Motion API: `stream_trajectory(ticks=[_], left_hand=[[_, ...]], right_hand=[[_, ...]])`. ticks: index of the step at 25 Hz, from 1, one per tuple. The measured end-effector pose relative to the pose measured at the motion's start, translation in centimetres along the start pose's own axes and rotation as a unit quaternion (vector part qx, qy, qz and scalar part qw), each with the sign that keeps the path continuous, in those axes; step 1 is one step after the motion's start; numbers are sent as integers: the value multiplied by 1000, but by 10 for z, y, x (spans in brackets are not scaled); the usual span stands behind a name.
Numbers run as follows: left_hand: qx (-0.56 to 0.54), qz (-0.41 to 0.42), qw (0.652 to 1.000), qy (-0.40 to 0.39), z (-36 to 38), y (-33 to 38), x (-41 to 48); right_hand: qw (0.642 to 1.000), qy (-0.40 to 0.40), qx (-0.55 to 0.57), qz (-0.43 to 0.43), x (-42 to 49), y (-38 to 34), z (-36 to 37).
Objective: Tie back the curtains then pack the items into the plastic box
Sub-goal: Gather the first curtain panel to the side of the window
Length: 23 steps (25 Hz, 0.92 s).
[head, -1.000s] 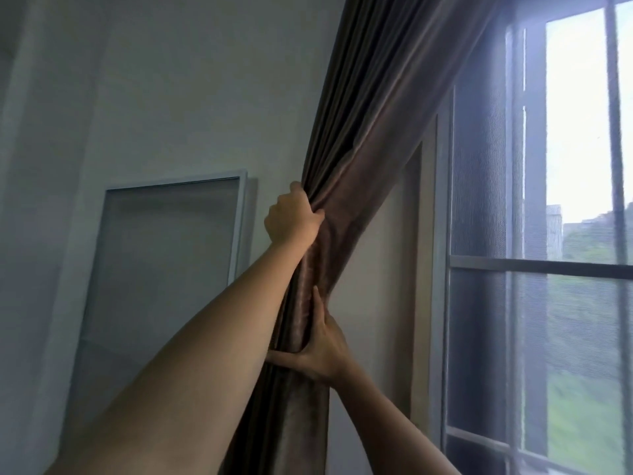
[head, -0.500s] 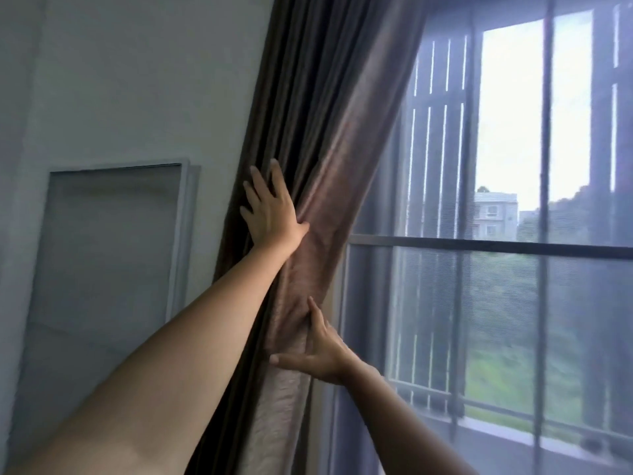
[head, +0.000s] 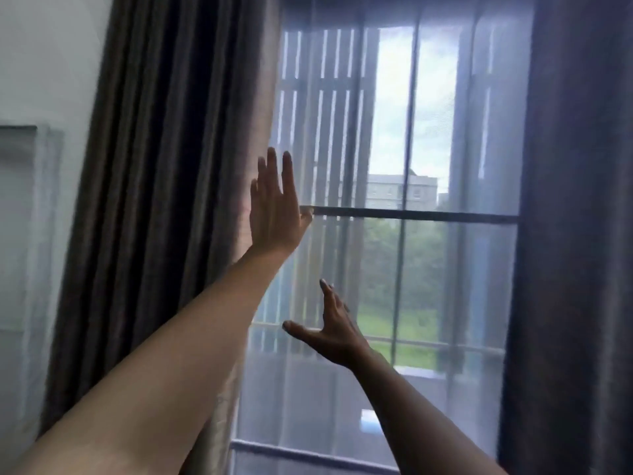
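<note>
Nearest: both bare forearms raised. Right hand (head: 334, 329) lower, fingers (head: 327, 293) splayed, released, grasping nothing, before sheer panel (head: 308, 389). Left hand (head: 274, 207) higher, fingers (head: 272, 166) straight, released, at inner edge of brown curtain (head: 164, 200); contact unclear. Brown curtain hung loose left of window (head: 411, 214); dark curtain (head: 575, 234) at right.

Brown curtain (head: 164, 200) hangs bunched in vertical folds at window's left — second, darker curtain (head: 575, 234) at right.

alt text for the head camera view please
A person reaches toward a window: the left hand, fingers straight, at the inner edge of a brown curtain, the right hand open lower down. A darker curtain hangs right.
</note>
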State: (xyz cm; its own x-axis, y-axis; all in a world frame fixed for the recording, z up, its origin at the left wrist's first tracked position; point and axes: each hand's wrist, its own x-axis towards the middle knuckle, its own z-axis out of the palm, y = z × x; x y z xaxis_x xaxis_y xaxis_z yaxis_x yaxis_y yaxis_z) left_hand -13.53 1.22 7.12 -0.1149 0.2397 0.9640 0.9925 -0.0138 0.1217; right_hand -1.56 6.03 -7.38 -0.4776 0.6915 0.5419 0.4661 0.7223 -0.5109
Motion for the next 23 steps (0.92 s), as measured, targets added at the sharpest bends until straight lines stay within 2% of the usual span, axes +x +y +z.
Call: stream_trajectory(ticks=[5, 7, 10, 13, 16, 21, 23], left_hand=[[-93, 41, 995, -10, 44, 119, -6], [-135, 73, 988, -31, 63, 165, -8], [-193, 97, 975, -50, 93, 225, -7], [-275, 98, 953, -75, 127, 287, 0], [-372, 118, 917, -76, 157, 345, 6], [-438, 91, 886, -121, 199, 425, 22], [-460, 107, 870, -140, 215, 455, 26]], right_hand=[[981, 156, -104, 50, -49, 60, -106], [955, 241, -159, 60, -68, 88, -145], [899, 345, -259, 79, -92, 125, -183], [849, 395, -330, 123, -104, 166, -211], [799, 434, -385, 156, -105, 207, -236], [770, 470, -381, 204, -95, 256, -276], [749, 496, -378, 224, -94, 273, -293]])
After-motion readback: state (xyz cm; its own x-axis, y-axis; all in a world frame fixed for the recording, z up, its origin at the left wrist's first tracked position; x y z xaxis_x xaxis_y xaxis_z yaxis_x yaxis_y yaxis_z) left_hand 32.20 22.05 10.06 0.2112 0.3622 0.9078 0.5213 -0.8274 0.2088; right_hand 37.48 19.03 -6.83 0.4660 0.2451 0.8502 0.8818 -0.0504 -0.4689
